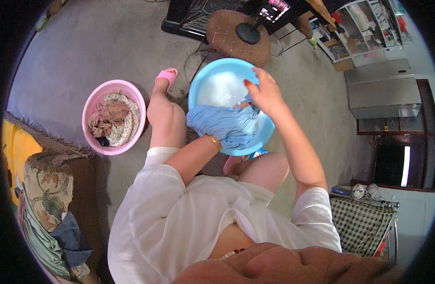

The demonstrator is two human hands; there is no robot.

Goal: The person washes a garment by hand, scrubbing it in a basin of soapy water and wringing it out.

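A blue garment [222, 124], bunched and wet-looking, hangs over the near side of a light blue basin [194, 87] with white suds inside. My left hand [243, 106] is wrapped in this cloth; only some fingertips show at its far end, and a gold bracelet circles the wrist. They appear closed on the fabric. At the basin's right rim is my right hand [268, 96], thumb and index finger apart, the other fingers partly hidden. A fold of the blue garment lies against or close beside that palm.
A pink basin [140, 102] with patterned and brown clothes [114, 118] stands on the floor to the left. Beyond the blue basin is a brown cushioned stool [227, 33] with a black round base on it. A sofa [80, 189] is at left, a checkered cloth [362, 225] at right.
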